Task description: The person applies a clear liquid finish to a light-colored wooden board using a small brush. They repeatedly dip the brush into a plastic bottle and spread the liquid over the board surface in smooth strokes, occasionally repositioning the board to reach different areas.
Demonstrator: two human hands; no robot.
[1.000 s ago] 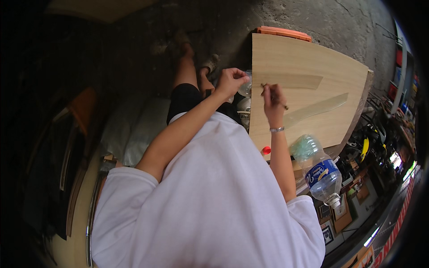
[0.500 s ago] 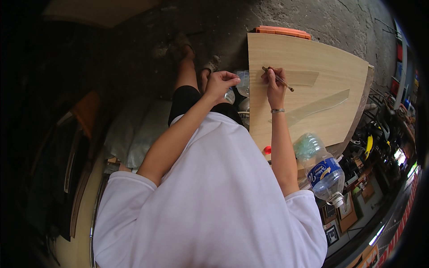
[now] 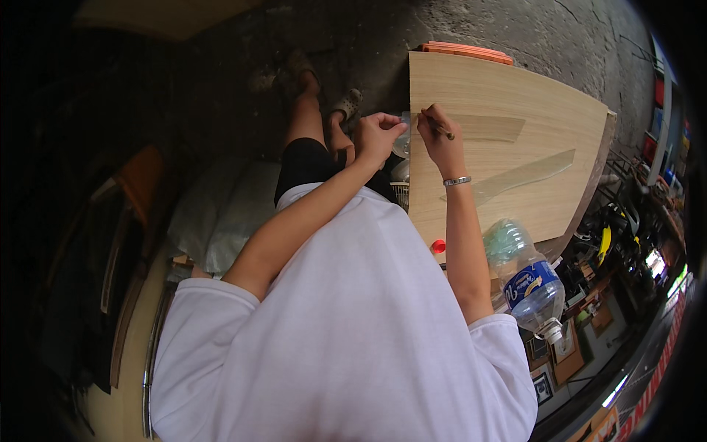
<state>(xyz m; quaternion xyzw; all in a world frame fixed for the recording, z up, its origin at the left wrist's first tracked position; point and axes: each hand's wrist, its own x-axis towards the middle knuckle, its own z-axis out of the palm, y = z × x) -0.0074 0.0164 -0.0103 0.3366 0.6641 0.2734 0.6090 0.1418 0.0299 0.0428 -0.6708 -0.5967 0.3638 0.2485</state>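
My right hand (image 3: 440, 136) is closed around a slim brass-ended glass cutter (image 3: 445, 133), low over the left edge of a pale wooden board (image 3: 508, 88). Beneath that hand lies a clear glass strip (image 3: 490, 128), running rightward across the board. A second, longer glass strip (image 3: 524, 179) with a curved edge rests nearer to me. My left hand (image 3: 377, 138) is just off the board's left edge, thumb and fingers pinched together close to the right hand. Whether it grips the strip's end or another small clear piece cannot be made out.
A large clear plastic bottle (image 3: 545, 300) with a blue label lies by my right forearm. A red cap (image 3: 439, 246) sits at the board's near left. An orange object (image 3: 468, 53) borders the far edge. Clear plastic containers (image 3: 400, 147) are below the left edge.
My left hand has moved right and slightly up, closer to the board. The right hand has shifted left and turned, tipping the glass cutter more end-on.
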